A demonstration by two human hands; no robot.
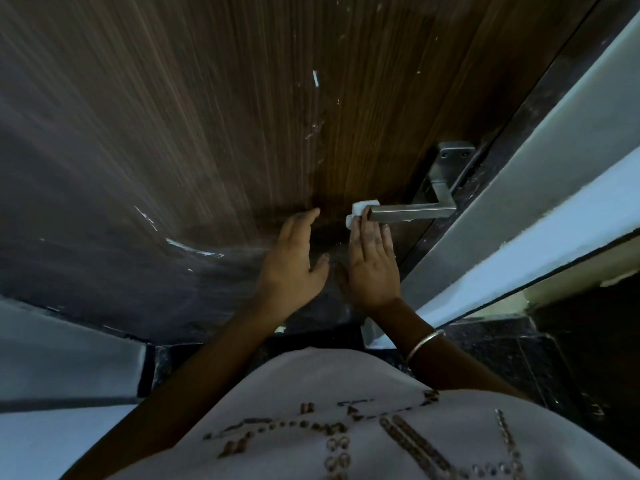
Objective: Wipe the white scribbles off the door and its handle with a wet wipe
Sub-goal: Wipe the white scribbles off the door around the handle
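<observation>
A dark brown wooden door (214,109) fills the view, with white scribbles (194,249) low on its left and a short white streak (315,78) higher up. The steel lever handle (412,213) juts from a plate at the door's right edge. My right hand (372,268) holds a folded white wet wipe (360,211) at its fingertips, pressed against the free end of the handle. My left hand (294,254) hangs beside it with fingers straight, close to the door and holding nothing; contact with the wood cannot be told.
A grey-white door frame and wall (540,188) run along the right of the door. Dark tiled floor (519,358) lies below on the right. A pale wall (62,358) stands at the lower left. A metal bangle (424,345) circles my right wrist.
</observation>
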